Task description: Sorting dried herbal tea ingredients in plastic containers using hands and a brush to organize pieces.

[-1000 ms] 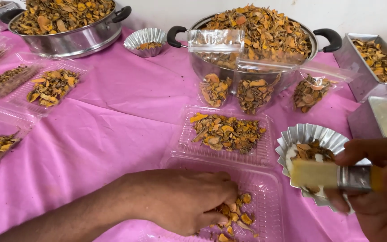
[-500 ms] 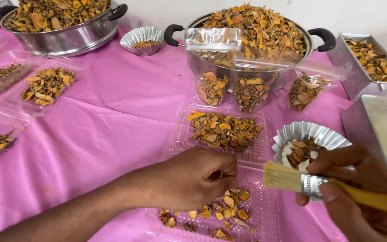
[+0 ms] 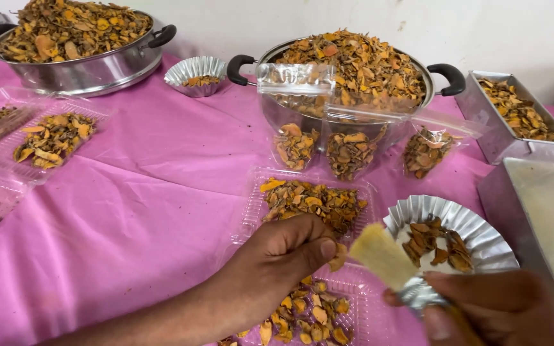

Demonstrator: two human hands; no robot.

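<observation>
My left hand (image 3: 283, 256) pinches a dried chip (image 3: 338, 256) above the clear tray (image 3: 360, 301) while my right hand (image 3: 501, 311) grips the brush (image 3: 383, 256), whose bristles might knock the chip loose onto the pink cloth (image 3: 149, 211).

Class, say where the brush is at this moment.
In the head view the brush is low on the right, held in the right hand, with its bristles between the left hand and the foil cup.

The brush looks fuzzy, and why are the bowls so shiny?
Head view: the brush in the right hand is smeared by motion blur; soft, even light glints off the foil cup and steel pot; the left hand looks sharp.
</observation>
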